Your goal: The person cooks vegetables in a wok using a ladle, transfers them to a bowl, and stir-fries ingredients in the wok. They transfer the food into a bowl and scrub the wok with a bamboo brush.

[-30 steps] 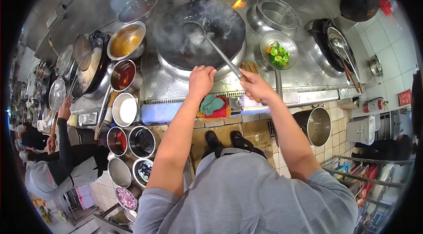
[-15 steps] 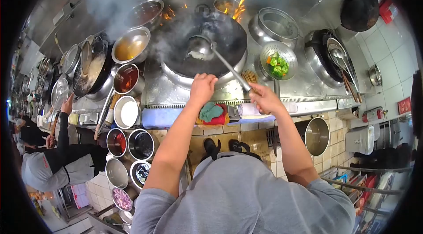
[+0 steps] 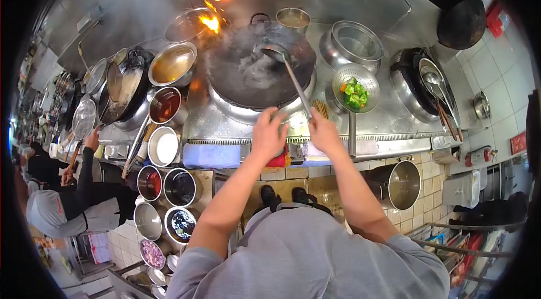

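A large black wok [image 3: 231,82] sits on the central burner, with steam and pale, blurred contents inside. My right hand [image 3: 325,134] is wrapped round the handle of a metal ladle [image 3: 296,82], whose bowl is over the wok. Just in front of the wok's near rim, my left hand [image 3: 269,134] has its fingers apart and holds nothing. Beneath it a red cloth [image 3: 278,160] shows at the stove's edge. To the right, a perforated strainer [image 3: 369,80] bears broccoli and orange pieces [image 3: 354,95]. A bamboo brush [image 3: 320,108] lies beside my right hand.
Flames [image 3: 210,22] rise behind the wok's left side. Bowls and pots of liquid, one with amber liquid [image 3: 172,67], line the left. A co-worker [image 3: 73,203] stands far left. Another wok [image 3: 414,85] with ladles is at right. A steel pot [image 3: 404,185] stands lower right.
The ladle has tilted and shifted slightly right in the wok. My left hand has come off the rim area and spread its fingers, now covering the green cloth. Flames have grown at the wok's left.
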{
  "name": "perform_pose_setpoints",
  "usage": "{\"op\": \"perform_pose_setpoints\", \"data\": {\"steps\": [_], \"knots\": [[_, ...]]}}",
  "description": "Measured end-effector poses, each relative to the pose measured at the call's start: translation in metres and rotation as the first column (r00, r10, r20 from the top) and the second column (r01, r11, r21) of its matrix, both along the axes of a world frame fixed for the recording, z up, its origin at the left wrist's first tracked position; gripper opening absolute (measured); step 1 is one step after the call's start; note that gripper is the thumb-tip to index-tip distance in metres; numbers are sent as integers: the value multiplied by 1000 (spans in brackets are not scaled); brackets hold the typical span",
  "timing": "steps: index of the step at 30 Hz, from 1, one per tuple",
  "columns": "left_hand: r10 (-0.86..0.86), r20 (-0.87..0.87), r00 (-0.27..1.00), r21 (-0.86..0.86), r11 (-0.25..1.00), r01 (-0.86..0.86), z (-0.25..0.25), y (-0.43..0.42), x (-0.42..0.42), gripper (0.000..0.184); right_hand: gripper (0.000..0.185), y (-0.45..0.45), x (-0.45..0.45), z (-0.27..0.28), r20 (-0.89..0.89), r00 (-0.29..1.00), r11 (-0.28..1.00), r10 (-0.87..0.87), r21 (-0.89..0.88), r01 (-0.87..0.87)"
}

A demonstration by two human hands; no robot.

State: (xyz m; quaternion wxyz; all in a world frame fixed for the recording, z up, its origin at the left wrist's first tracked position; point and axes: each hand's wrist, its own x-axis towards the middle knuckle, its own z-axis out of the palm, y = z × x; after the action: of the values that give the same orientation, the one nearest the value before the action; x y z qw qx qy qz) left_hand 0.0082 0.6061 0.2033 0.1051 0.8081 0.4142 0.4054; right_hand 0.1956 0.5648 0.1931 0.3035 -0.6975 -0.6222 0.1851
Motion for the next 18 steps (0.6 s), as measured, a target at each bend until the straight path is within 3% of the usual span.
{"op": "perform_pose_setpoints", "data": {"steps": [1, 2, 4, 5, 7, 8, 9, 10, 11, 12, 13, 14, 15, 17, 18], "knots": [[-92, 49, 995, 13, 996, 91, 1, -17, -2, 19, 53, 6, -12, -5, 84, 996, 1000, -29, 12, 28], [-174, 82, 981, -143, 972, 185, -8, -34, -8, 18, 53, 3, -16, -8, 77, 996, 999, -35, 8, 34], [-246, 127, 961, -381, 882, 277, -42, -73, -25, 17, 50, 0, -18, -9, -216, 976, 993, 20, -108, -44], [-244, 125, 962, -456, 847, 274, -64, -88, -37, 18, 50, -3, -11, 2, -217, 976, 995, 19, -95, -41], [-225, -64, 972, -635, 761, 134, -110, -122, -71, 21, 51, -22, 12, 42, -548, 824, 879, -142, -453, -151], [-219, -88, 972, -676, 730, 103, -131, -139, -89, 24, 52, -24, 21, 54, -501, 852, 860, -152, -492, -136], [-221, -256, 941, -799, 596, -78, -161, -158, -112, 31, 52, -22, 22, 50, -500, 852, 859, -153, -493, -135], [-254, -314, 915, -856, 492, -158, -180, -176, -131, 34, 53, -18, 20, 38, -364, 929, 943, -71, -329, -57], [-324, -426, 845, -817, 538, -206, -243, -204, -165, 37, 53, -12, 15, 25, -204, 979, 990, -21, -138, -8], [-483, -487, 728, -829, 519, -209, -264, -225, -195, 38, 51, -2, 2, 9, -9, 998, 990, -60, -131, 59], [-513, -426, 745, -861, 482, -160, -315, -255, -238, 35, 51, 5, -7, -7, -7, 998, 990, -61, -124, 60], [-502, -497, 708, -854, 428, -296, -264, -264, -228, 29, 50, 9, -15, -23, -30, 1000, 1000, -5, -17, 5], [-221, 129, 967, -923, 329, 198, -326, -305, -270, 23, 48, 7, -16, -29, -44, 998, 995, 49, 93, -45], [-186, -110, 976, -957, 283, -54, -309, -304, -273, 25, 48, -7, -1, -7, -289, 953, 975, 95, -165, -148], [-151, -216, 965, -953, 249, -175, -299, -292, -260, 26, 50, -16, 10, 14, -516, 857, 920, 13, -328, -212]]}}
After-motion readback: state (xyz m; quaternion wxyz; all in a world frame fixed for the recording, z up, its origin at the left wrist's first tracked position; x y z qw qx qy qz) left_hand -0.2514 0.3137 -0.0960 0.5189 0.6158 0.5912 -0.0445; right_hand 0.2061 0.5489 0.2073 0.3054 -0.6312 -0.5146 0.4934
